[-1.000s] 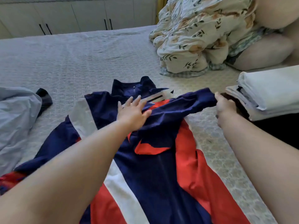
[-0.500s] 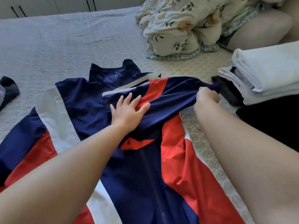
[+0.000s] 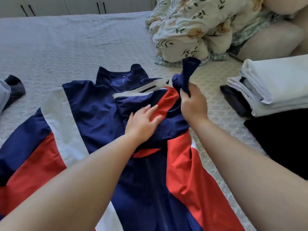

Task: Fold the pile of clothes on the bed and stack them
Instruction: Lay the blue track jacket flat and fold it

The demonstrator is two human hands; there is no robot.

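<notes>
A navy, red and white zip jacket (image 3: 93,112) lies spread on the bed, collar pointing away from me. My left hand (image 3: 143,120) presses flat on its chest with straight fingers. My right hand (image 3: 193,104) grips the navy cuff of the right sleeve (image 3: 188,70), which sticks up above the fist, lifted over the jacket's right shoulder. The left sleeve stretches out flat toward the lower left. A stack of folded white and dark clothes (image 3: 273,87) sits at the right.
A crumpled floral duvet (image 3: 200,25) and pillows lie at the back right. A dark garment (image 3: 286,144) lies below the stack. A grey-blue and dark garment (image 3: 10,92) lies at the left edge. Cupboards stand beyond the quilted bedspread (image 3: 75,44).
My right hand has raised the sleeve cuff off the bed and carried it leftward over the jacket's shoulder. My left hand has stayed pressing on the chest.
</notes>
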